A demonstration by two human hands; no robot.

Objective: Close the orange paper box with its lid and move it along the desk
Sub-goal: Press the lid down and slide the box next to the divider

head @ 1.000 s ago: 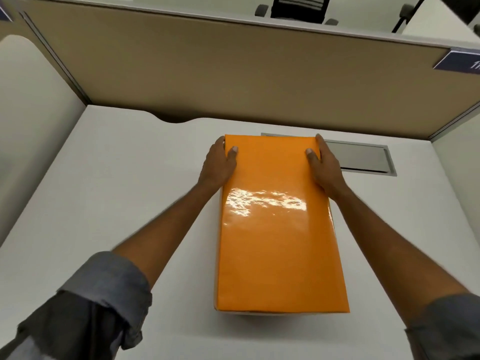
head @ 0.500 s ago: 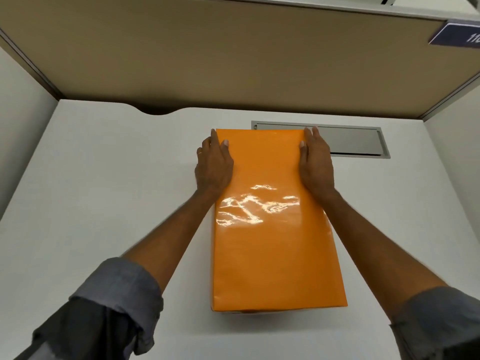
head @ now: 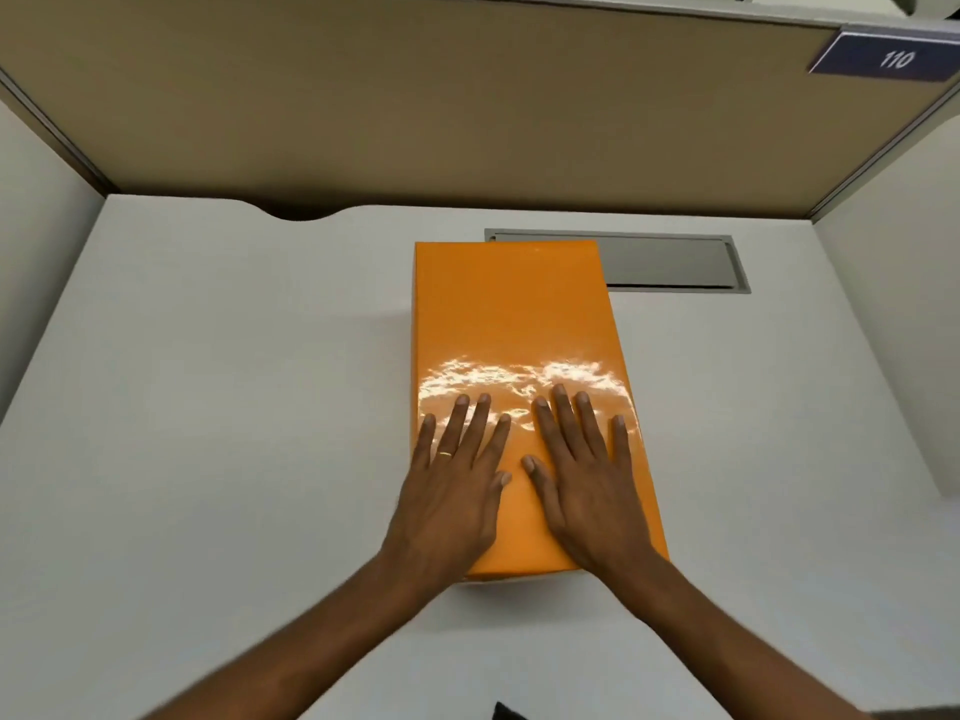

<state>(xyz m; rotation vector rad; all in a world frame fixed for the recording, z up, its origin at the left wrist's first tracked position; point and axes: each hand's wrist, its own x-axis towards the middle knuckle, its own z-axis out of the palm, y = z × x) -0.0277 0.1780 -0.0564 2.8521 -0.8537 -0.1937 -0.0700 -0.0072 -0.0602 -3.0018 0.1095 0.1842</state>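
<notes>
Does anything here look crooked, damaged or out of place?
Nothing much stands out. The orange box sits closed on the white desk, its far end overlapping the grey hatch. The left hand and right hand lie flat on its lid.

orange box (head: 514, 324) on white desk (head: 208, 407)

Single head view, steeply down and forward over the desk (head: 208, 407); close range
</notes>
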